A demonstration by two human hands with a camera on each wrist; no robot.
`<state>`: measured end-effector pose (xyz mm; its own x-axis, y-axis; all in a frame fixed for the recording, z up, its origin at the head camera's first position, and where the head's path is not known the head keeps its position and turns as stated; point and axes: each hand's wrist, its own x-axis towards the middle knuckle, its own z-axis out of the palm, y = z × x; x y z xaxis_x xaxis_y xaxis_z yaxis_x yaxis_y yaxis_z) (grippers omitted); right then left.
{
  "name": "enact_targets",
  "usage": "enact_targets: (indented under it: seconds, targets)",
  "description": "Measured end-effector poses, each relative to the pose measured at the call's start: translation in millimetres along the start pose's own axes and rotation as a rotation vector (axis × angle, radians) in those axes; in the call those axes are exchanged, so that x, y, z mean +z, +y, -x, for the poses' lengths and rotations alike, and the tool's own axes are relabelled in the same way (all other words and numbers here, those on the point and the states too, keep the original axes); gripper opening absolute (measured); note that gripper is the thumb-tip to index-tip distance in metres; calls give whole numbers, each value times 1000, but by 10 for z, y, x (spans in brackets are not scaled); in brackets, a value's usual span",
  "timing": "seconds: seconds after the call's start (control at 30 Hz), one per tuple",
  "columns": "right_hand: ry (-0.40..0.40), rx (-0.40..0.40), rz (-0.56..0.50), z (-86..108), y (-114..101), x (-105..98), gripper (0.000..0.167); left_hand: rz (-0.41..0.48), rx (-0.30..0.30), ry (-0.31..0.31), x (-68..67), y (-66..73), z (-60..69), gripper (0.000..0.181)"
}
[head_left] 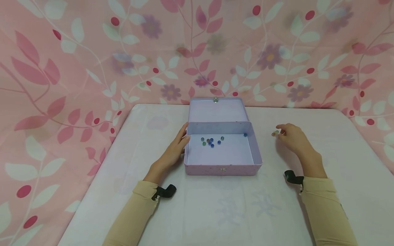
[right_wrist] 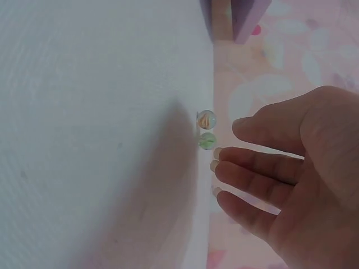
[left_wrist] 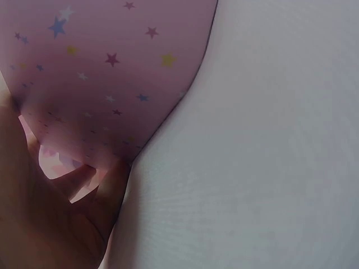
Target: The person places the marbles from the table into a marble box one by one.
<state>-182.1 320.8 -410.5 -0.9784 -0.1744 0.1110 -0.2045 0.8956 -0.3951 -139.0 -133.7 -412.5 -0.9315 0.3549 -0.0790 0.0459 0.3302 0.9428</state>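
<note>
An open lilac tin box point(head_left: 223, 170) with a star print stands on the white table, and several blue, green and amber glass marbles point(head_left: 211, 140) lie inside it. My left hand point(head_left: 172, 150) rests against the box's left side, thumb at the rim. In the left wrist view its fingers point(left_wrist: 109, 193) touch the starred outer wall. To the right of the box, my right hand point(head_left: 292, 138) is above the table with loosely bent fingers. Just beyond its fingertips, an orange-swirled marble point(right_wrist: 206, 120) and a green-swirled marble point(right_wrist: 207, 141) sit side by side on the table.
The raised lid point(head_left: 218, 110) leans back behind the box, its clasp at the top. A white cloth point(head_left: 234, 212) covers the table. Pink floral fabric point(head_left: 197, 51) hangs behind and to the sides. A dark wrist mount point(head_left: 166, 192) sits on each sleeve.
</note>
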Motion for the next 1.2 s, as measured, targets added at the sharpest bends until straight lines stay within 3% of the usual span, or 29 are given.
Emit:
enact_targets:
  seconds: [0.8,1.2]
  targets:
    - [-109,-5,38,-7,-14,119,18,2,15,0,-3,-10,3,61]
    - [-107,28,24,29,-123,37,21,0,37,52,31,-334,-173,58]
